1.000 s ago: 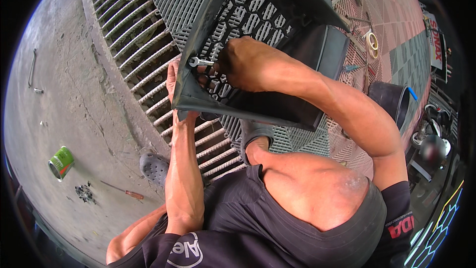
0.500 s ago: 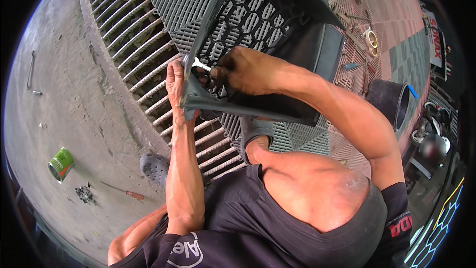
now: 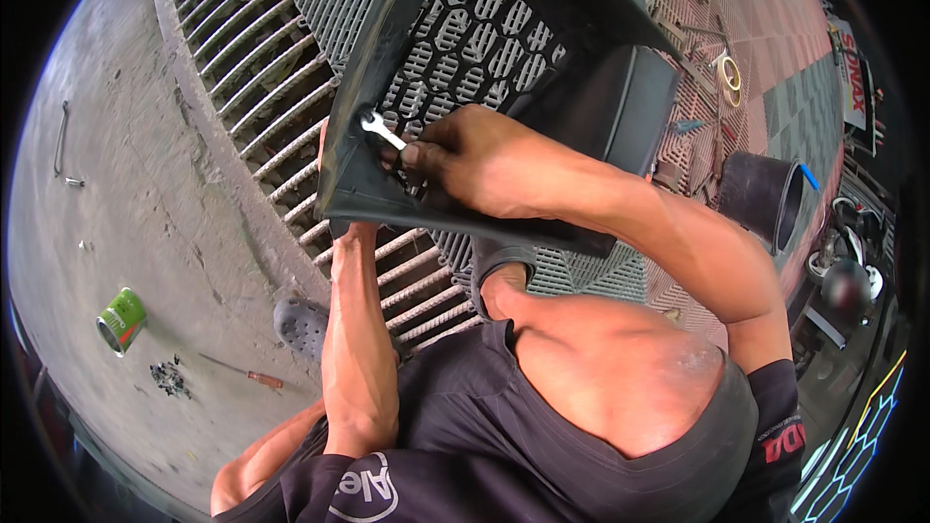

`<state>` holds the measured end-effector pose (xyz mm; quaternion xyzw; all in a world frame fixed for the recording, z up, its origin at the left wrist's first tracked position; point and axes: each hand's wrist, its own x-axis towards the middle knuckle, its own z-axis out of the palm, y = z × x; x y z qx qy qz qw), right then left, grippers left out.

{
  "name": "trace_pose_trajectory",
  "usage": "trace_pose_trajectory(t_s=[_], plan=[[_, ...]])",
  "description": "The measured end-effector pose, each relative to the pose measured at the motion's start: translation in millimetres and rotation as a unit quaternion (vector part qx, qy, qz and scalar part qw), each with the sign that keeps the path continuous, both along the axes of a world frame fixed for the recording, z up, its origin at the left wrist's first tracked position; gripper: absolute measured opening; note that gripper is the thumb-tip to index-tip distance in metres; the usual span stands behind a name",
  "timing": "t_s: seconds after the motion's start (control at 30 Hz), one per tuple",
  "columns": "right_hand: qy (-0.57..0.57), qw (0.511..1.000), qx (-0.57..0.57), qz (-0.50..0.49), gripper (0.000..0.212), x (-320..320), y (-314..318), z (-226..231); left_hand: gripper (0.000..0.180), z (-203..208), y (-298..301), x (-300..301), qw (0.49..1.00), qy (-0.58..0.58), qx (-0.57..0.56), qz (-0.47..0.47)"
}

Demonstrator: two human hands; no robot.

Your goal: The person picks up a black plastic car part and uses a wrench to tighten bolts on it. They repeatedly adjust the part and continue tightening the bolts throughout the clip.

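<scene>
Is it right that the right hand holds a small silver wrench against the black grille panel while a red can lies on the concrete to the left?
Not quite. In the head view the can on the concrete is green, not red. The rest stands: the right hand holds a small silver wrench against the black grille panel.

My right hand (image 3: 475,160) now sits a little lower and nearer the left edge of the black plastic panel (image 3: 465,48), and the small silver wrench (image 3: 383,131) it pinches points up and left. The panel tilts more steeply, showing more grille slots. My left hand (image 3: 339,223) slips behind its lower left edge.
</scene>
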<state>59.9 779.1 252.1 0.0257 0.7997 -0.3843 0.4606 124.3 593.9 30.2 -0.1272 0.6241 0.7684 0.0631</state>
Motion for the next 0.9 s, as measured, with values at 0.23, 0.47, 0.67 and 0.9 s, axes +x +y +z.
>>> trace_pose_trajectory(t_s=[0.23, 0.47, 0.67, 0.9], plan=[[0.197, 0.977, -0.016, 0.084, 0.026, -4.4, 18.4, -31.6, 0.034, 20.6, 4.0, -4.1, 0.979, -0.054, 0.193, 0.043], [0.203, 0.966, 0.021, 0.157, 0.022, -19.0, 14.7, -28.6, 0.025, 40.7, 19.1, -8.2, 0.976, -0.094, 0.177, 0.088], [0.248, 0.945, 0.070, 0.200, 0.019, -29.1, 11.8, -24.6, 0.036, 36.6, 12.3, -8.4, 0.962, -0.116, 0.238, 0.065], [0.232, 0.944, 0.108, 0.207, 0.019, -42.5, 3.1, -17.3, 0.030, 49.9, 24.1, -12.9, 0.970, -0.135, 0.184, 0.084]])
